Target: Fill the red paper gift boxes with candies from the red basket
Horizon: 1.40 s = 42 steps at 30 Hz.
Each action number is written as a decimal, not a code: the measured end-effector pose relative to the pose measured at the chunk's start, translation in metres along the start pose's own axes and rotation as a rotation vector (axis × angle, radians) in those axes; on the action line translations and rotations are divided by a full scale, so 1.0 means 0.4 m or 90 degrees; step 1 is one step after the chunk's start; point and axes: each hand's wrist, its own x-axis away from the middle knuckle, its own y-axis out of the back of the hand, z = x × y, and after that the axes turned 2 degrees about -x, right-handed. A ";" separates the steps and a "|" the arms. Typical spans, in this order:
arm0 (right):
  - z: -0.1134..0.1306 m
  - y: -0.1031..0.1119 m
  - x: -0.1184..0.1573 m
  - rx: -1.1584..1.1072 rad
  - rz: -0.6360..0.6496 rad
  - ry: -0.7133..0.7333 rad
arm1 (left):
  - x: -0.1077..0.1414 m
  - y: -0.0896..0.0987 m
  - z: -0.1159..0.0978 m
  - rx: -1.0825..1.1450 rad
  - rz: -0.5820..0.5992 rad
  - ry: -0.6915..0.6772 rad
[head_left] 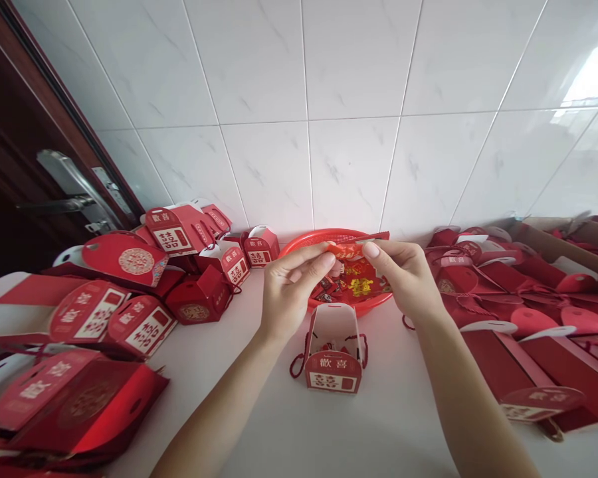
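Observation:
Both my hands are raised above a red plastic basket [323, 234] by the wall. Between them is stretched the top of a red plastic packet [347, 250] with gold print. My left hand [293, 282] pinches its left end, and my right hand [403, 269] pinches its right end, thumb on top. Wrapped sweets [327, 289] lie in the basket behind the hands. Just below stands an open red-and-white gift box [333, 365] with dark red cords; small wrapped pieces show inside it. Whether the packet is torn open I cannot tell.
Red gift boxes [172, 229] are piled on the left of the white table [259, 425]. More red boxes [543, 362] lie in rows on the right, beside a cardboard carton [568, 239]. A tiled wall [349, 159] closes the back; a door handle [70, 199] is at the left.

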 end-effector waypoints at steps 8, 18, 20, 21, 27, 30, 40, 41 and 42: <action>-0.009 0.013 -0.001 -0.072 0.030 -0.013 | -0.002 0.006 -0.010 0.056 0.038 0.028; -0.017 0.019 -0.001 -0.149 0.054 0.011 | -0.005 0.011 -0.002 0.037 0.041 0.047; -0.016 0.018 -0.001 -0.147 0.044 0.006 | -0.004 0.011 -0.002 0.036 0.048 0.035; -0.015 0.018 -0.001 -0.140 0.042 0.003 | -0.003 0.010 -0.002 0.035 0.052 0.029; -0.009 0.015 0.000 -0.073 0.025 -0.025 | 0.001 0.003 -0.009 0.004 0.048 0.010; -0.006 0.014 0.000 -0.056 0.015 -0.031 | 0.000 0.004 -0.007 0.000 0.040 0.010; -0.002 0.014 -0.001 -0.060 0.015 -0.036 | -0.001 0.007 -0.014 -0.045 0.057 0.043; -0.001 0.015 -0.002 -0.064 0.019 -0.029 | -0.002 0.007 -0.015 -0.051 0.061 0.043; -0.001 0.015 -0.003 -0.067 0.025 -0.023 | -0.004 0.008 -0.016 -0.057 0.064 0.042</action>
